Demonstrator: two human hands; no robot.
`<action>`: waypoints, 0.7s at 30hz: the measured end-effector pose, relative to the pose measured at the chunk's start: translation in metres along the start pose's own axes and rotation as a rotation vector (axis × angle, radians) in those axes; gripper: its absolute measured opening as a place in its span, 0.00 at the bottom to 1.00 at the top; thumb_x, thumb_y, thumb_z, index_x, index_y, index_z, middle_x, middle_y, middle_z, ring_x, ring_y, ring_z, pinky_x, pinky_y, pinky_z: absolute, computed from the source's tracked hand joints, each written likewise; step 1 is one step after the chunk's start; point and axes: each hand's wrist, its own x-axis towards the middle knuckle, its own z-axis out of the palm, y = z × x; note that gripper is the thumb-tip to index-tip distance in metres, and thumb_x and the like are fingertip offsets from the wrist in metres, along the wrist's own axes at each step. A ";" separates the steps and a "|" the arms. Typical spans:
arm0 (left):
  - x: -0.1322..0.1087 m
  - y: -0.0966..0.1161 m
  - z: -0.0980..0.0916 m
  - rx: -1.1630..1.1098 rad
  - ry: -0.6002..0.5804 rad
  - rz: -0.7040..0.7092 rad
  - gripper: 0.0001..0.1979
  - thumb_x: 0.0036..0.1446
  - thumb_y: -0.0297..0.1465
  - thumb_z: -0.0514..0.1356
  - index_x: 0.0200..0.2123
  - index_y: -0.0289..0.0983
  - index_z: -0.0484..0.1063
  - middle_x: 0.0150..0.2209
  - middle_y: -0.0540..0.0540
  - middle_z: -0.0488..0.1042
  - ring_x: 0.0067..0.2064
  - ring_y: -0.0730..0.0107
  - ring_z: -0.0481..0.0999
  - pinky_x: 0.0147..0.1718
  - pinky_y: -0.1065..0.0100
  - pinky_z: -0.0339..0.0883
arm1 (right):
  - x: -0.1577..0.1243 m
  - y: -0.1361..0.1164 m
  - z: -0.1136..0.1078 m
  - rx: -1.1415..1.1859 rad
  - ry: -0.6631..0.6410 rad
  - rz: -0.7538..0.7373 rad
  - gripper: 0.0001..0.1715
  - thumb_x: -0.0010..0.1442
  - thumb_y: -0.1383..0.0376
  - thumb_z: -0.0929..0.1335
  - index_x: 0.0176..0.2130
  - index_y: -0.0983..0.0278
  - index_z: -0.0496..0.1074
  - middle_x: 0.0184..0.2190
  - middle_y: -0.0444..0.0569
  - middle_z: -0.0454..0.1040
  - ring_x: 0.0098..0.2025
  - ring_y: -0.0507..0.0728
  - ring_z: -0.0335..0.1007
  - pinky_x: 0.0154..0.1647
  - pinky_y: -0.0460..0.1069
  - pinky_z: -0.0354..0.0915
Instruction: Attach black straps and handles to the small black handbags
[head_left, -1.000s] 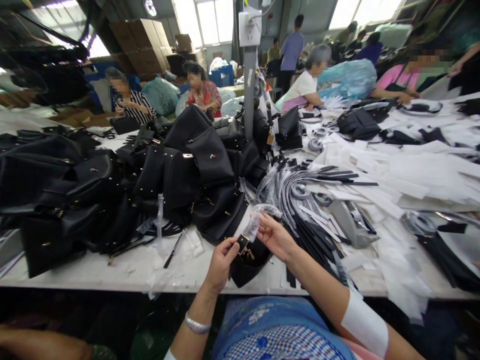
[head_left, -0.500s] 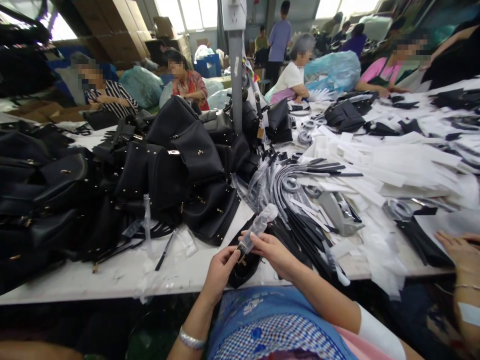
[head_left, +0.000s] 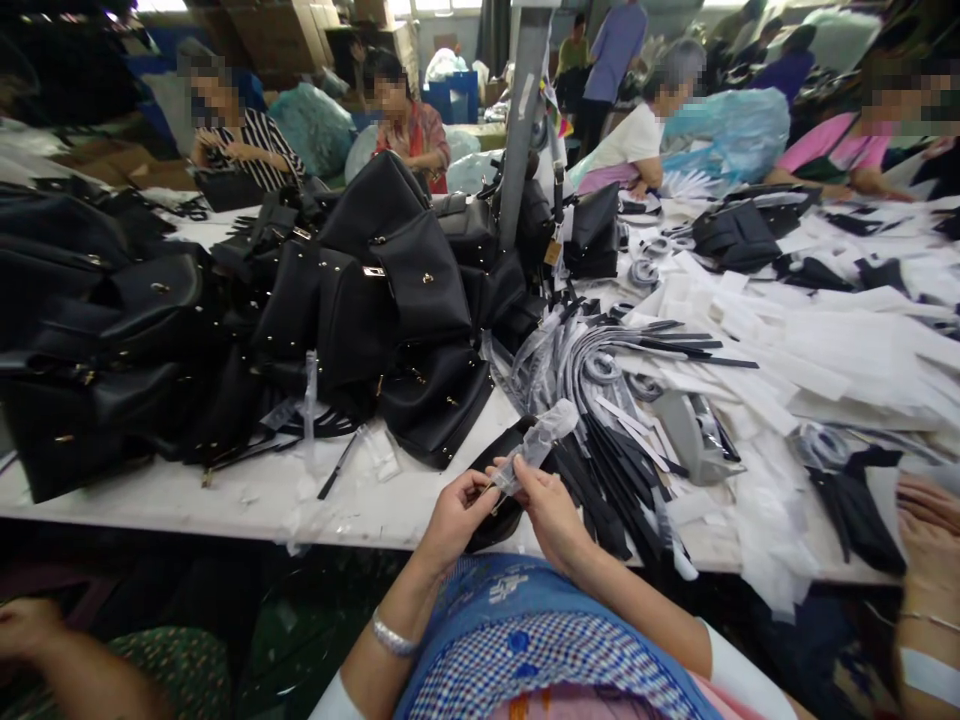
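Observation:
My left hand [head_left: 459, 512] pinches the end of a black strap [head_left: 499, 528] near its small gold-coloured metal fitting. With my right hand [head_left: 553, 508] I grip the crumpled clear plastic sleeve [head_left: 553, 425] around that strap, thumb and fingers pressed together. Both hands are close together above the front edge of the table, and the rest of the strap curves behind and below them. Just beyond lies a fan of black and grey straps [head_left: 604, 480], several in clear plastic. My fingers partly hide the fitting.
Black handbags [head_left: 394, 290] are heaped at the left and centre. White sheets [head_left: 840, 330] and a grey tape dispenser [head_left: 694, 440] lie to the right. A post [head_left: 523, 130] rises behind. A co-worker's hand [head_left: 934, 520] rests at far right; other people work across the table.
The view has shifted and tipped downward. My left fingers now cover more of the gold fitting, and my right hand remains on the sleeve. A co-worker's arm has come into view at lower left.

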 end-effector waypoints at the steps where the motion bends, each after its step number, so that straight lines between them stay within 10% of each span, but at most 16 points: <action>1: 0.000 0.001 0.001 -0.014 0.012 0.003 0.12 0.53 0.39 0.64 0.32 0.35 0.70 0.29 0.49 0.74 0.33 0.70 0.71 0.35 0.70 0.62 | -0.001 0.002 0.000 -0.018 -0.006 -0.001 0.29 0.55 0.47 0.70 0.44 0.67 0.78 0.39 0.55 0.80 0.47 0.62 0.73 0.56 0.56 0.61; 16: 0.007 -0.013 0.003 0.077 0.217 0.153 0.23 0.55 0.38 0.62 0.54 0.39 0.68 0.50 0.42 0.74 0.51 0.61 0.74 0.53 0.61 0.65 | -0.004 0.022 0.002 -0.155 -0.335 -0.096 0.30 0.56 0.52 0.71 0.55 0.57 0.69 0.54 0.48 0.71 0.57 0.58 0.64 0.62 0.53 0.56; 21: -0.006 -0.023 -0.013 0.212 0.195 0.102 0.18 0.59 0.42 0.55 0.50 0.44 0.73 0.57 0.47 0.71 0.61 0.53 0.65 0.61 0.54 0.57 | -0.003 0.053 0.002 -0.418 -0.251 -0.067 0.27 0.50 0.50 0.73 0.45 0.61 0.76 0.37 0.46 0.78 0.41 0.59 0.73 0.45 0.52 0.68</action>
